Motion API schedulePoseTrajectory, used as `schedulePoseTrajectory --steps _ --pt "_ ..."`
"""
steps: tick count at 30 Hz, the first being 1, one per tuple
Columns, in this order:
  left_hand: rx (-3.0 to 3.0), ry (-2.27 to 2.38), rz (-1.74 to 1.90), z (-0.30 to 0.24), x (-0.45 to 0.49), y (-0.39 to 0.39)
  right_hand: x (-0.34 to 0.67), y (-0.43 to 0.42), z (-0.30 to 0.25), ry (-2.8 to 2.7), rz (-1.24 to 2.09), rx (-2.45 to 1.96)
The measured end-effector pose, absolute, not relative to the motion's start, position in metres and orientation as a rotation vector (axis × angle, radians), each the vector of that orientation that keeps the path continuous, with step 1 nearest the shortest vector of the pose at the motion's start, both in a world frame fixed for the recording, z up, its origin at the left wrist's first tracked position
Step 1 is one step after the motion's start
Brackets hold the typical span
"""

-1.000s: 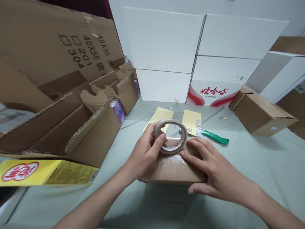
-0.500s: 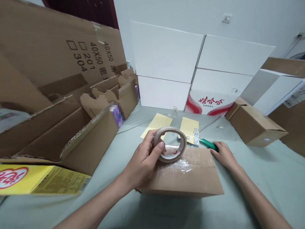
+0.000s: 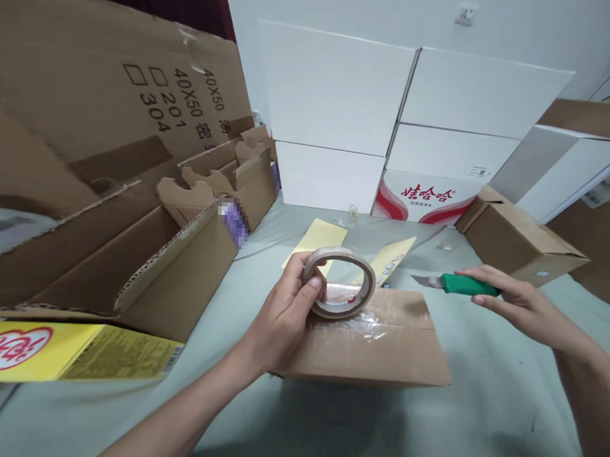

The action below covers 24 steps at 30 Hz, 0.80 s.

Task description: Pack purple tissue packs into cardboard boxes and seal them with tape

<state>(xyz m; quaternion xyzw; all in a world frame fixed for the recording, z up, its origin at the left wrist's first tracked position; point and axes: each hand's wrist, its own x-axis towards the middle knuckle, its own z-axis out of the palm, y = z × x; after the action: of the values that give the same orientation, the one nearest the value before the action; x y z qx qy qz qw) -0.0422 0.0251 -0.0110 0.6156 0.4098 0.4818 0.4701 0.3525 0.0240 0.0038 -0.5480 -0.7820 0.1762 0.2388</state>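
I have the left hand pinching the tape roll, carton just beneath, right hand closed on the green cutter; a hasty inward sweep of its blade could nick the left.

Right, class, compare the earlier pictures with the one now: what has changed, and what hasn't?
The right hand has left the cardboard box, taken hold of the green knife and moved it to the right, with its blade now in plain view. The right-hand yellow card has shifted and now sits askew. Unchanged: the left hand holds the tape roll over the box.
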Motion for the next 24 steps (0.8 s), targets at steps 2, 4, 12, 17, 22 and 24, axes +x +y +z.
schedulePoseTrajectory --steps 2,4,12,17,22,24 --pt "1.510 0.990 1.179 -0.012 -0.042 0.025 0.338 0.017 0.015 -2.205 0.502 -1.421" --pt "1.506 0.984 1.184 -0.013 -0.042 0.025 0.322 0.013 0.021 -2.310 0.552 -1.355" --pt "1.466 0.973 1.183 -0.012 -0.042 0.025 0.280 0.028 0.025 -2.471 0.680 -1.275" --pt "1.421 0.905 1.233 -0.013 -0.039 0.023 0.261 0.031 0.027 -2.486 0.654 -1.321" --pt "1.035 0.774 1.592 -0.003 -0.051 0.029 0.274 0.040 0.016 -2.291 0.488 -1.384" --pt "0.901 0.901 1.714 -0.003 -0.068 0.037 0.293 0.048 -0.004 -2.148 0.343 -1.512"
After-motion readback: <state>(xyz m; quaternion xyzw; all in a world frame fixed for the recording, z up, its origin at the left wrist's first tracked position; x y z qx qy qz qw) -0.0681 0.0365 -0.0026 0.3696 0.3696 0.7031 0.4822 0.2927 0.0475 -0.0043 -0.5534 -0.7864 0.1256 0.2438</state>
